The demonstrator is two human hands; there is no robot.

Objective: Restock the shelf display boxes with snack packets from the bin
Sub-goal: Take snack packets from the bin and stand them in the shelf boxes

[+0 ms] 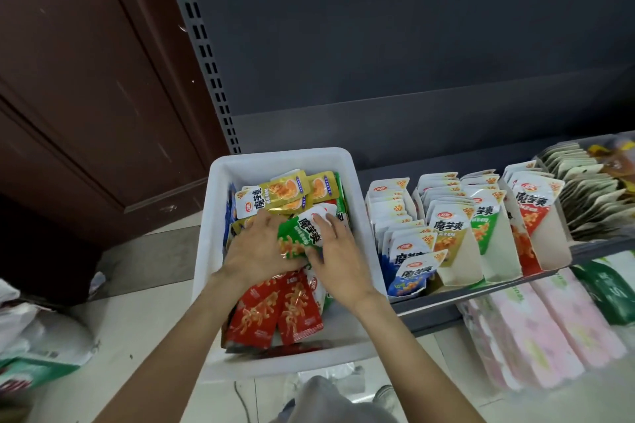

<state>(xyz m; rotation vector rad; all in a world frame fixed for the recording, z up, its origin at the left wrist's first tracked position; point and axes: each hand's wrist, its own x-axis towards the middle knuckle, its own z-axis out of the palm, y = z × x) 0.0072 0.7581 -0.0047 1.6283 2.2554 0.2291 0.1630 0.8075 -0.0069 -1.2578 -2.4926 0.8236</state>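
A white plastic bin [357, 223] holds several snack packets: yellow ones [292, 191] at the back, red ones [275, 312] at the front. Both my hands are inside it. My left hand [256, 252] and my right hand [335, 256] grip a green snack packet [299, 237] between them, above the pile. To the right, on the shelf, stand the display boxes: a blue-packet box [405, 251], a yellow-packet box [453, 244], a green-packet box [488, 227] and a red-packet box [536, 213].
A dark shelf edge [446, 306] runs under the display boxes. A further box of beige packets [591, 196] stands at the far right. Pink and green packs [549, 319] lie on the lower shelf. A brown door [86, 96] is left, with white bags [41, 333] on the floor.
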